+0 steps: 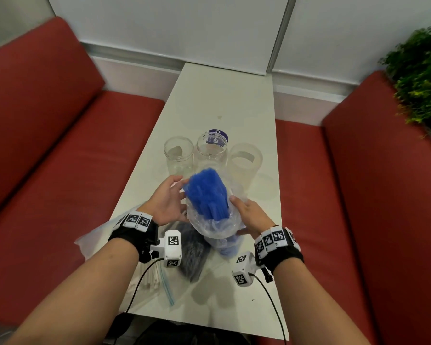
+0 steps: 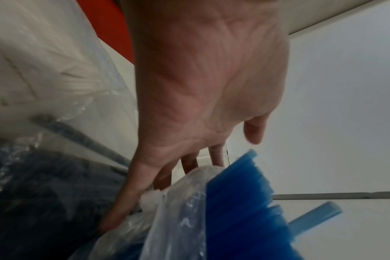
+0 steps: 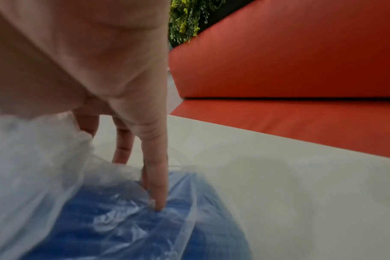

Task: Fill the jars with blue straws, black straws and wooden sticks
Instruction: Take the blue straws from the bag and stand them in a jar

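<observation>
A thick bundle of blue straws point(image 1: 207, 192) point(image 2: 241, 202) sticks up out of a clear plastic bag point(image 1: 214, 224) point(image 3: 44, 158), lifted and tilted toward three empty clear jars: left point(image 1: 178, 155), middle point(image 1: 212, 151), right point(image 1: 245, 160). My right hand point(image 1: 249, 215) point(image 3: 154, 176) grips the bagged lower part of the bundle, thumb on top and fingertips pressed into the plastic. My left hand point(image 1: 167, 200) point(image 2: 189, 163) is spread beside the bundle, with straight fingers touching the bag's crumpled rim. Black straws in a bag point(image 1: 192, 250) and pale sticks in a zip bag point(image 1: 144, 282) lie near me.
The narrow white table point(image 1: 219, 95) runs away from me between two red benches point(image 1: 60, 145) point(image 1: 358, 183). A green plant point(image 1: 421, 70) stands at the far right. The jars stand in a row across the table's middle.
</observation>
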{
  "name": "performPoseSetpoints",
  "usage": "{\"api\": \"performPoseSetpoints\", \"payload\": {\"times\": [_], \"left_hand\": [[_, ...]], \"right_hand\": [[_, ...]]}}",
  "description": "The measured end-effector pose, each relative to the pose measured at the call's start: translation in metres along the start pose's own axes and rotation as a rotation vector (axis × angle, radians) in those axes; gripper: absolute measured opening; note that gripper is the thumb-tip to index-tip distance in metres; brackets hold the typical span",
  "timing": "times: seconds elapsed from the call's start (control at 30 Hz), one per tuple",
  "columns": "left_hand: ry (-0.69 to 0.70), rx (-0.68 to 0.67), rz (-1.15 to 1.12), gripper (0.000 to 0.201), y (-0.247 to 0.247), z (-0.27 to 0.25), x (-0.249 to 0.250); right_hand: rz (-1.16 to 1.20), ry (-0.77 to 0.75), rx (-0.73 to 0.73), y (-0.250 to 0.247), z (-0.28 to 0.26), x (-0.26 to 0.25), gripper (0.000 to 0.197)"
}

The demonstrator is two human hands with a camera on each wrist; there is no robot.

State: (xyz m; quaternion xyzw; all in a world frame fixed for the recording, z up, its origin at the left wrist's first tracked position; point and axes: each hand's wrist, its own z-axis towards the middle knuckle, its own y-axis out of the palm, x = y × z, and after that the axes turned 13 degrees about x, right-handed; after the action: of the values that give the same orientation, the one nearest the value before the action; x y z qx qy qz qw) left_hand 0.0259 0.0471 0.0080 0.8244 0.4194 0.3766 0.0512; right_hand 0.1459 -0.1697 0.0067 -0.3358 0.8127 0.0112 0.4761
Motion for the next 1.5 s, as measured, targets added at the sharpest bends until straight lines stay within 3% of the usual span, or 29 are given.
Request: {"api": "performPoseSetpoints", "payload": {"times": [0.07, 0.13, 0.23, 0.33, 0.43, 0.5, 0.53, 0.63, 0.7, 0.77, 0.8, 0.87, 0.93, 1.0, 1.03, 1.13, 1.27, 1.4, 1.5], "left_hand": [[0.000, -0.010, 0.005, 0.070, 0.006, -0.001, -0.002], [0.003, -0.057, 0.013, 0.077, 0.016, -0.002, -0.001], [0.068, -0.097, 0.153, 0.048, 0.022, -0.003, -0.004], [0.123, 0.138, 0.356, 0.032, 0.003, 0.008, -0.015], [0.105, 0.432, 0.487, 0.036, -0.025, 0.023, -0.029], [0.065, 0.468, 0.463, 0.032, -0.036, 0.027, -0.036], [0.038, 0.452, 0.427, 0.028, -0.039, 0.028, -0.038], [-0.048, 0.372, 0.186, 0.017, -0.044, 0.022, -0.035], [-0.092, 0.343, -0.016, 0.035, -0.051, 0.021, -0.030], [-0.097, 0.315, -0.060, 0.043, -0.056, 0.020, -0.026], [-0.087, 0.307, -0.012, 0.044, -0.055, 0.021, -0.025], [-0.037, 0.310, 0.170, 0.050, -0.049, 0.021, -0.023], [0.080, 0.333, 0.358, 0.041, -0.042, 0.024, -0.027], [0.234, 0.345, 0.478, 0.029, -0.041, 0.032, -0.035], [0.291, 0.343, 0.527, 0.030, -0.041, 0.034, -0.038], [0.368, 0.337, 0.619, 0.039, -0.044, 0.036, -0.042], [0.425, 0.354, 0.781, 0.046, -0.045, 0.037, -0.043], [0.666, 0.439, 0.911, 0.037, -0.039, 0.036, -0.032], [0.721, 0.405, 0.831, 0.040, -0.032, 0.032, -0.024]], "right_hand": [[0.018, -0.059, 0.100, 0.003, 0.000, -0.005, 0.037], [-0.031, -0.162, 0.180, 0.000, 0.002, -0.015, 0.040], [-0.027, -0.164, 0.134, -0.007, 0.003, -0.032, 0.061], [-0.073, 0.021, 0.063, -0.006, 0.011, -0.025, 0.063], [-0.227, 0.045, 0.168, 0.008, 0.018, 0.005, 0.042], [-0.375, -0.071, 0.272, 0.019, 0.019, 0.023, 0.025], [-0.433, -0.143, 0.293, 0.024, 0.016, 0.028, 0.026], [-0.772, -0.419, 0.347, 0.033, 0.012, 0.027, 0.062], [-0.917, -0.646, 0.391, 0.035, 0.008, 0.010, 0.077], [-0.728, -0.817, 0.273, 0.037, 0.002, -0.013, 0.062], [-0.556, -0.824, 0.165, 0.039, -0.002, -0.023, 0.049], [-0.410, -0.734, -0.036, 0.045, -0.009, -0.032, 0.035], [-0.656, -0.627, -0.122, 0.057, -0.010, -0.025, 0.052], [-0.954, -0.571, -0.086, 0.070, -0.007, -0.009, 0.069], [-1.000, -0.578, -0.037, 0.075, -0.006, -0.002, 0.068], [-0.944, -0.675, 0.065, 0.084, -0.004, 0.011, 0.050], [-0.908, -0.742, 0.077, 0.088, -0.006, 0.014, 0.020], [-0.816, -0.692, 0.068, 0.089, -0.006, 0.008, 0.018], [-0.730, -0.666, 0.043, 0.091, -0.008, 0.001, 0.010]]}}
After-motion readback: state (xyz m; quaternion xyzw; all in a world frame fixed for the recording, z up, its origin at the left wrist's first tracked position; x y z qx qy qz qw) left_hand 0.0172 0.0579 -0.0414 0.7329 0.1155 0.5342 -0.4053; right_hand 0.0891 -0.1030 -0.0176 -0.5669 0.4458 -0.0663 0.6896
